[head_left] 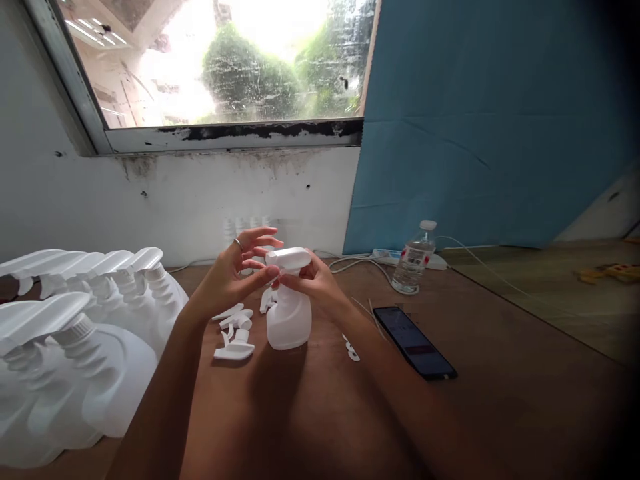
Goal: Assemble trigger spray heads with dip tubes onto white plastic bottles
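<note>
The right hand (320, 283) closes around the neck of a plain white spray bottle (289, 320), upright at the middle of the brown table (310, 413), while the left hand (240, 267) is loosely open, fingers spread, its thumb by the nozzle end; whether it touches I cannot tell. Beyond the right forearm, a clear water bottle (406, 279) wears a red-and-white label (416, 256), its lettering too small to read, and a dark phone (415, 343) shows a similarly illegible screen.

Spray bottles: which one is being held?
The lone bottle in the middle: the right hand holds it at its white head. Other spray bottles stand clustered at the left.
</note>
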Available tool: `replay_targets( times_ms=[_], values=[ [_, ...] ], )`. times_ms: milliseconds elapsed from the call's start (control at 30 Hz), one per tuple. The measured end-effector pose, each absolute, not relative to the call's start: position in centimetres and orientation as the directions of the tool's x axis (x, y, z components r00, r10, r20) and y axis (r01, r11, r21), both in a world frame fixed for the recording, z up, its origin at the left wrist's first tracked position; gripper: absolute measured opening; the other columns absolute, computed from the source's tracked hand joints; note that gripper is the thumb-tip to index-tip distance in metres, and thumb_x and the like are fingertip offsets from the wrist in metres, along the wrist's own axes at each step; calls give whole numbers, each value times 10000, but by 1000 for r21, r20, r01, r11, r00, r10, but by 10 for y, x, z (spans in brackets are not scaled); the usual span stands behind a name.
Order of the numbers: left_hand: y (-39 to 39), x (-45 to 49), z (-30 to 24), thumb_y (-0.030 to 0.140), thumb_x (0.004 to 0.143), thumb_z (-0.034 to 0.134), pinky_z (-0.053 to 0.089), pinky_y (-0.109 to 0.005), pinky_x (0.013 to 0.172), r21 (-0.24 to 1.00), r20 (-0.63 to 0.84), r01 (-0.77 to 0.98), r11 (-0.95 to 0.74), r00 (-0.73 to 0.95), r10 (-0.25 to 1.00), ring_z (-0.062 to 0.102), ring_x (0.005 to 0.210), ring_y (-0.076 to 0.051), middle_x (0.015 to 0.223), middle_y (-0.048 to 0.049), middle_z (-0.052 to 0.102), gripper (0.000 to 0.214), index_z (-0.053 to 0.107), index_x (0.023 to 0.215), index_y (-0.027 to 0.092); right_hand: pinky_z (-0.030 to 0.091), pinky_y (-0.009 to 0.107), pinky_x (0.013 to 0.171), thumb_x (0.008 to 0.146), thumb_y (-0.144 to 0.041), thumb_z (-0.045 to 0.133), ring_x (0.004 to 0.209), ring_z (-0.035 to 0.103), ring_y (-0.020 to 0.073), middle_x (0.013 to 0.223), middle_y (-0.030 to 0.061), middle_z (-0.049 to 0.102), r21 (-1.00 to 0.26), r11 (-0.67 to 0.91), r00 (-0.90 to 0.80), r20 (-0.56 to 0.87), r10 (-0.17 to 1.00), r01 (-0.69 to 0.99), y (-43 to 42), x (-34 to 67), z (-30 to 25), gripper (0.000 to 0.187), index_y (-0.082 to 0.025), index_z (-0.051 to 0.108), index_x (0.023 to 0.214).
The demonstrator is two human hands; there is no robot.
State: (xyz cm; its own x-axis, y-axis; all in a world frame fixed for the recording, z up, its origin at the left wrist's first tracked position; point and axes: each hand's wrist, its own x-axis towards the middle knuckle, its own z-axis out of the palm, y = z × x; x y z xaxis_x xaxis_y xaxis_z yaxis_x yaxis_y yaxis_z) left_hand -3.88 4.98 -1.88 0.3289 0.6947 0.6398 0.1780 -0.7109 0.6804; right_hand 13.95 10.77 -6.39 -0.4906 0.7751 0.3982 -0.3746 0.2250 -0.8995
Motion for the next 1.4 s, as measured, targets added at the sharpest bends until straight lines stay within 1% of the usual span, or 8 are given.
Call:
replay_targets(
  times_ms=[200, 500, 633, 800, 933, 1100, 1233, 1400],
  values=[
    [57, -30, -27, 367, 952, 672, 483, -307, 761, 653, 686, 295, -697, 158, 710, 576, 832, -240, 936, -54, 595, 207, 667, 1048, 183, 520, 307, 707, 694, -327, 797, 792, 676, 192, 834, 32, 706, -896, 208, -529, 405, 746, -393, 109, 141, -70, 365, -176, 623, 978],
    [57, -38, -26, 335, 932, 682, 485, -289, 724, 684, 651, 263, -681, 202, 732, 589, 790, -231, 919, -75, 603, 212, 674, 1038, 151, 521, 292, 661, 671, -312, 818, 733, 665, 169, 794, -1, 679, -855, 248, -457, 464, 759, -456, 112, 135, -81, 452, -201, 577, 1037],
    [56, -40, -25, 328, 933, 688, 482, -260, 703, 677, 654, 269, -685, 206, 728, 576, 777, -213, 919, -72, 603, 206, 669, 1031, 147, 516, 297, 689, 786, -354, 719, 765, 662, 170, 826, 22, 673, -829, 259, -504, 518, 691, -496, 109, 134, -81, 329, -186, 563, 1022],
    [55, -42, -24, 301, 943, 688, 489, -215, 674, 706, 628, 221, -673, 246, 739, 578, 790, -201, 935, -70, 603, 182, 660, 1031, 144, 506, 273, 616, 672, -288, 822, 666, 645, 149, 757, -23, 651, -833, 271, -408, 487, 772, -482, 108, 130, -81, 430, -214, 504, 952],
    [55, -42, -24, 317, 927, 696, 483, -213, 654, 680, 642, 286, -675, 211, 737, 564, 759, -194, 914, -71, 605, 194, 668, 994, 137, 506, 295, 644, 785, -364, 718, 723, 648, 168, 786, 15, 669, -815, 272, -480, 534, 696, -512, 108, 128, -81, 369, -200, 522, 1051],
    [56, -41, -25, 331, 924, 693, 487, -233, 647, 700, 632, 264, -664, 204, 747, 573, 745, -206, 905, -75, 603, 218, 662, 1014, 135, 501, 273, 590, 700, -327, 802, 651, 627, 147, 758, -10, 649, -841, 283, -387, 478, 789, -462, 108, 127, -84, 418, -209, 526, 992],
    [58, -42, -26, 331, 919, 700, 493, -230, 648, 685, 643, 283, -671, 198, 740, 571, 749, -205, 910, -77, 602, 217, 663, 1000, 132, 521, 320, 662, 779, -399, 717, 706, 638, 167, 815, 23, 662, -823, 271, -467, 519, 716, -500, 109, 126, -86, 374, -197, 556, 1049],
    [57, -43, -25, 333, 926, 696, 487, -220, 633, 679, 646, 287, -676, 206, 735, 563, 739, -196, 894, -69, 598, 209, 667, 991, 136, 514, 300, 626, 703, -377, 790, 675, 625, 155, 793, 11, 654, -836, 287, -411, 493, 767, -468, 112, 124, -88, 449, -194, 576, 1053]
  ],
)
